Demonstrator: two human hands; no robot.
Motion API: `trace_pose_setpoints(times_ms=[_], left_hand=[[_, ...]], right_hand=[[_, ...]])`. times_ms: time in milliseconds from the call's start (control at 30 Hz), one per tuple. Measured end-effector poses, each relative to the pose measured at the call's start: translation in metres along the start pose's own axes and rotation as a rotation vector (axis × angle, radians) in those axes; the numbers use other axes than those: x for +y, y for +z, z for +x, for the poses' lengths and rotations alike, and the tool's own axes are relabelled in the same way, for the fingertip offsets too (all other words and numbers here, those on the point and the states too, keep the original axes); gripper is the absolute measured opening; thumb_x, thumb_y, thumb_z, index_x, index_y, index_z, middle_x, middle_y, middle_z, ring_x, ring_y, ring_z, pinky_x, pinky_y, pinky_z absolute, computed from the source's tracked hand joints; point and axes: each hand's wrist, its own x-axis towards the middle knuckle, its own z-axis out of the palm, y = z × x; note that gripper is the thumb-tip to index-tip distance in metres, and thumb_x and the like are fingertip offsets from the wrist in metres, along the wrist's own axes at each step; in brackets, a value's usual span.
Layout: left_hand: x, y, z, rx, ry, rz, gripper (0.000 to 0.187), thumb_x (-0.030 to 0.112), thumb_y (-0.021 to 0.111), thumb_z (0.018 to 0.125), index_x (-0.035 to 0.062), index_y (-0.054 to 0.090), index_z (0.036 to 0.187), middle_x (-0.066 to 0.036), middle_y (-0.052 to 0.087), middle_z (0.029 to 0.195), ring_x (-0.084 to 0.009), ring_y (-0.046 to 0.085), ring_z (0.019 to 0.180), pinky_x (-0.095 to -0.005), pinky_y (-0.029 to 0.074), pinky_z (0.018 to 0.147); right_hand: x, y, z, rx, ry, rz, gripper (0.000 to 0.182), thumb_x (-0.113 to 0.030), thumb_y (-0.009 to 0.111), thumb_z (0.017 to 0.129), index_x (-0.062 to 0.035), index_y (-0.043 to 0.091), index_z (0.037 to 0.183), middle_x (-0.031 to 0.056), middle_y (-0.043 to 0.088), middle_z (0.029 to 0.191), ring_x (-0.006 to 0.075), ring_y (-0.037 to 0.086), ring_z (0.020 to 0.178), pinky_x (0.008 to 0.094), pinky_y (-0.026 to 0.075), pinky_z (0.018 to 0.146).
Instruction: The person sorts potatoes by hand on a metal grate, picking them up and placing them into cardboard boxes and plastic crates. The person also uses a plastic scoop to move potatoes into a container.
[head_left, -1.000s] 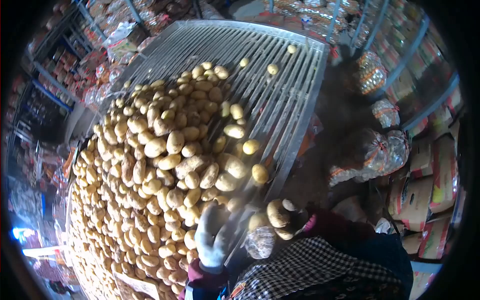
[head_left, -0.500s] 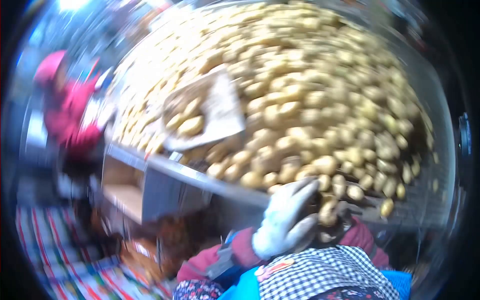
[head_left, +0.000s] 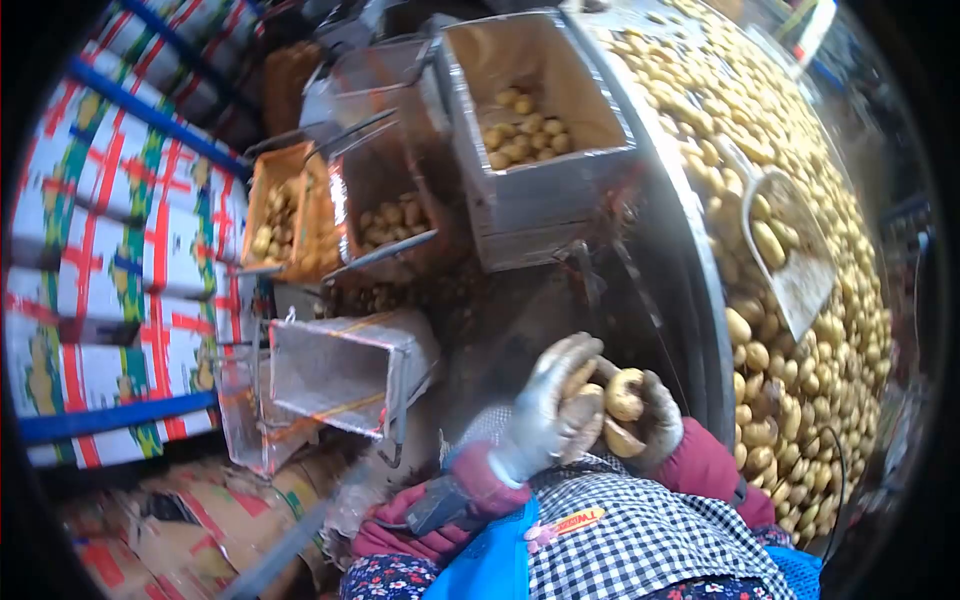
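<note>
Both my hands wear grey-white gloves and cup a small bunch of potatoes [head_left: 622, 396] close to my chest. My left hand [head_left: 540, 415] wraps the bunch from the left, fingers curled over it. From the right, my right hand [head_left: 660, 425] supports it. To the right lies a wide round table [head_left: 700, 290] heaped with potatoes [head_left: 800, 180]; a metal scoop [head_left: 785, 250] rests on the heap. An open metal chute [head_left: 345, 370] stands just left of my hands.
A metal bin [head_left: 530, 120] with a few potatoes stands at top centre. Smaller bins [head_left: 390, 210] and an orange crate [head_left: 280, 215] with potatoes are to its left. Printed cardboard boxes [head_left: 110, 230] are stacked along the left. My checked apron fills the bottom.
My view has swung from the potato heap to the bins on the left. Both hands now hold the potatoes together near my chest; before, the left hand reached toward the table edge.
</note>
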Motion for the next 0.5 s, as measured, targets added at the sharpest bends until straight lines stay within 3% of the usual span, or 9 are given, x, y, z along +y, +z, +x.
trace_pose_setpoints(times_ms=[133,167,233,267,300,333,367,433,500], left_hand=[[0.004,-0.078,-0.036,0.381,-0.190,-0.464,0.078,0.050,0.067,0.093,-0.0006,0.041,0.146,-0.015,0.051,0.136,-0.0233,0.055,0.123,-0.0349,0.048,0.103],[0.013,-0.099,-0.043,0.477,-0.219,-0.571,0.079,0.050,0.067,0.093,-0.0003,0.040,0.147,-0.013,0.053,0.133,-0.0210,0.058,0.118,-0.0333,0.050,0.100],[-0.020,-0.145,-0.074,0.712,-0.153,-0.171,0.066,0.046,0.061,0.098,0.0028,0.044,0.145,-0.012,0.057,0.129,-0.0181,0.059,0.116,-0.0314,0.051,0.096],[-0.017,-0.162,-0.089,0.775,-0.189,-0.373,0.061,0.045,0.056,0.101,0.0044,0.045,0.145,-0.012,0.059,0.127,-0.0192,0.060,0.114,-0.0322,0.050,0.097],[-0.016,-0.179,-0.096,0.878,-0.173,-0.256,0.062,0.048,0.057,0.100,0.0040,0.048,0.142,-0.010,0.055,0.131,-0.0188,0.056,0.117,-0.0359,0.047,0.101],[-0.044,-0.205,-0.114,0.961,-0.315,-0.329,0.058,0.042,0.058,0.101,0.0036,0.047,0.143,-0.011,0.056,0.129,-0.0178,0.055,0.117,-0.0352,0.045,0.102],[-0.070,-0.231,-0.132,0.995,-0.361,0.019,0.056,0.033,0.057,0.101,0.0007,0.044,0.145,-0.015,0.055,0.133,-0.0222,0.054,0.121,-0.0361,0.043,0.105],[-0.089,-0.260,-0.152,1.091,-0.427,0.475,0.054,0.016,0.055,0.102,-0.0040,0.038,0.149,-0.023,0.049,0.145,-0.0302,0.050,0.130,-0.0375,0.039,0.110],[-0.130,-0.283,-0.175,1.167,-0.291,0.901,0.046,0.018,0.054,0.103,-0.0028,0.047,0.143,-0.019,0.058,0.133,-0.0262,0.059,0.110,-0.0366,0.050,0.095]], right_hand=[[0.032,-0.003,0.114,-0.480,0.361,0.016,0.053,-0.049,0.052,0.101,-0.0084,0.048,0.135,0.0079,0.061,0.110,0.0200,0.065,0.098,0.0305,0.058,0.082],[0.059,0.013,0.145,-0.403,0.439,-0.039,0.046,-0.046,0.052,0.102,-0.0089,0.052,0.129,0.0067,0.062,0.106,0.0201,0.066,0.093,0.0291,0.058,0.080],[0.124,0.013,0.211,-0.125,0.591,-0.126,0.035,-0.040,0.052,0.102,-0.0106,0.057,0.120,0.0049,0.062,0.100,0.0207,0.067,0.085,0.0271,0.059,0.077],[0.146,0.024,0.230,-0.223,0.653,-0.169,0.035,-0.039,0.053,0.102,-0.0104,0.058,0.122,0.0066,0.064,0.104,0.0215,0.066,0.091,0.0315,0.057,0.085],[0.165,0.036,0.248,-0.316,0.699,-0.209,0.036,-0.037,0.055,0.101,-0.0103,0.058,0.124,0.0083,0.065,0.108,0.0222,0.066,0.098,0.0359,0.055,0.092],[0.182,0.040,0.271,-0.569,0.469,-0.596,0.040,-0.037,0.057,0.099,-0.0104,0.058,0.128,0.0115,0.064,0.116,0.0239,0.066,0.102,0.0383,0.051,0.098],[0.182,0.044,0.279,-0.596,0.267,-0.833,0.041,-0.033,0.058,0.098,-0.0103,0.055,0.132,0.0128,0.065,0.120,0.0237,0.066,0.102,0.0384,0.051,0.098],[0.182,0.043,0.282,-0.458,-0.086,-1.252,0.044,-0.025,0.059,0.097,-0.0101,0.053,0.138,0.0134,0.067,0.120,0.0227,0.068,0.099,0.0364,0.052,0.094],[0.167,0.024,0.273,-0.231,-0.309,-1.695,0.041,-0.022,0.059,0.095,-0.0102,0.059,0.134,0.0125,0.071,0.110,0.0222,0.069,0.095,0.0326,0.054,0.091]])
